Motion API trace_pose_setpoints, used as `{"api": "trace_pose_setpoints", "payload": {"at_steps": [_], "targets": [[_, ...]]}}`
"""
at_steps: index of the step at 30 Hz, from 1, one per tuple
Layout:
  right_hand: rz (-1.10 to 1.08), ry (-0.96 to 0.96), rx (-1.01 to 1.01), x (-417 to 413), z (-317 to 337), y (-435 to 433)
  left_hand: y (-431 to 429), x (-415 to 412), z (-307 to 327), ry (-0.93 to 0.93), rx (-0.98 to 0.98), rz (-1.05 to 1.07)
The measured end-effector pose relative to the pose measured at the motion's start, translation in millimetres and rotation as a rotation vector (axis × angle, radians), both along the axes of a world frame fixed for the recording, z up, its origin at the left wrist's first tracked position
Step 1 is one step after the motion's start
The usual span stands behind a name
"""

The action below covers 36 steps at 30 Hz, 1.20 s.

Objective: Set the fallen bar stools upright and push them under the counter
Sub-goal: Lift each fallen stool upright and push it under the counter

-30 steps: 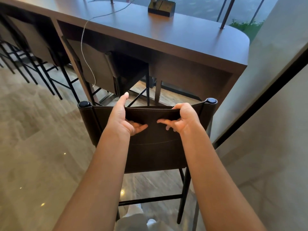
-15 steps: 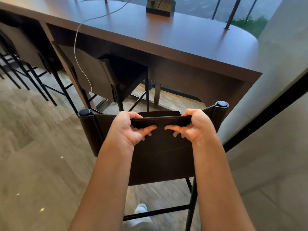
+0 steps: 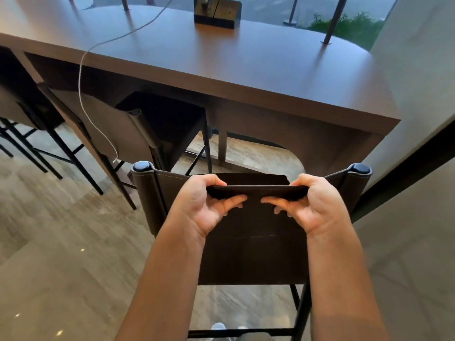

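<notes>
1. Left hand [image 3: 204,205] and right hand [image 3: 312,205] both grip the top edge of the bar stool [image 3: 253,254] backrest. Fingers are curled over the edge; thumbs lie on the near face, tips pointing toward each other. The hands are apart, either side of the backrest's middle.
2. The stool stands upright on the floor [image 3: 61,242], backrest toward the person. It faces the near edge of the surface [image 3: 246,77], close to the rounded right end. The backrest is on the near side of that edge. Cannot tell how far the seat reaches beneath.
3. Round dark caps top both backrest posts. Black legs and a crossbar show below.
4. A second stool [image 3: 128,129] is tucked under the surface, just left of the held one. Part of another stool [image 3: 14,107] shows at the far left.
5. A white cable [image 3: 81,77] runs across the surface, drops over its near edge and hangs beside the second stool.
6. A dark box [image 3: 216,13] sits at the far edge. Thin metal posts [image 3: 330,28] rise from the surface near it.
7. Light shoes [image 3: 219,327] show at the bottom, behind the crossbar.
</notes>
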State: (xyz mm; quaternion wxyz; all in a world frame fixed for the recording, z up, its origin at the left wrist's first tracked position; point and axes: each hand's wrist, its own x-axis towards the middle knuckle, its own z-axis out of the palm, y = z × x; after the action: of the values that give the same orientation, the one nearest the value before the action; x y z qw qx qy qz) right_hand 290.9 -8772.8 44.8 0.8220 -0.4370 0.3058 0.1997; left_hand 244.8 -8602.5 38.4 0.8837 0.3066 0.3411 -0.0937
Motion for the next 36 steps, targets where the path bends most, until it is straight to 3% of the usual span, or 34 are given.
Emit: {"api": "trace_pose_setpoints", "payload": {"at_steps": [17, 36], "targets": [[-0.139, -0.139, 0.031, 119.2, -26.9, 10.6, 9.4, 148.8, -12.3, -0.095, 0.118, -0.133], [-0.232, -0.155, -0.018, 170.7, -27.6, 33.3, 40.5, 208.1, -18.3, -0.118, 0.029, -0.306]]}}
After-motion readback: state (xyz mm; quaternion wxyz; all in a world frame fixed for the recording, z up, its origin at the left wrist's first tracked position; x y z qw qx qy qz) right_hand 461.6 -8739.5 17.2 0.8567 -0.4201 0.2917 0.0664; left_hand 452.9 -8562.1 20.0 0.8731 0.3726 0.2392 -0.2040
